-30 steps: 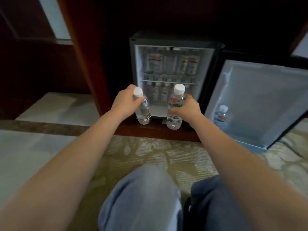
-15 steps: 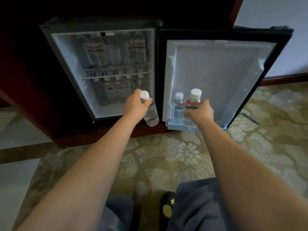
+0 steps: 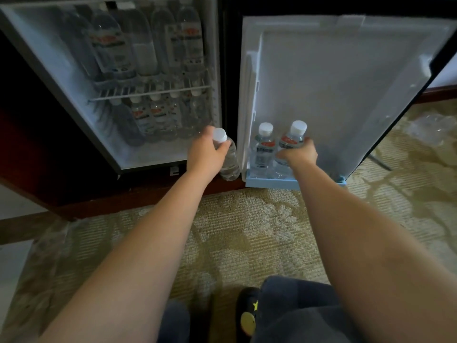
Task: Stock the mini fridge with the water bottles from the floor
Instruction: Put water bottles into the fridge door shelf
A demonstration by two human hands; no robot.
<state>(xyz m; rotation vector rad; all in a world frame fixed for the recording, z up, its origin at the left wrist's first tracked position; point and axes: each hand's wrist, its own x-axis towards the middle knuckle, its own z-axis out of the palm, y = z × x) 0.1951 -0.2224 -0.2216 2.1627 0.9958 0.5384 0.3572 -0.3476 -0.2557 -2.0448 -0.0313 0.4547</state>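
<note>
A person kneeling on patterned carpet reaches both arms toward an open mini fridge, a water bottle in each hand. The right hand has its fingers wrapped around the body of an upright bottle, white cap up, inside the pale blue door shelf. That bottle stands just beside, and right of, another capped bottle already seated in the same shelf; whether the held one's base has touched down is hidden by the shelf lip. The left hand is clenched around the neck and shoulder of a second bottle, whose long axis runs near vertical with a slight tilt, its base hanging below the fingers in front of the gap between the fridge cabinet and the open door. This bottle is in the air, not yet shelved. The main compartment's wire shelf and floor already hold rows of bottles, so the door shelf, nearer the right hand, looks the likeliest open space. Crumpled clear plastic wrap lies on the carpet at far right.
</note>
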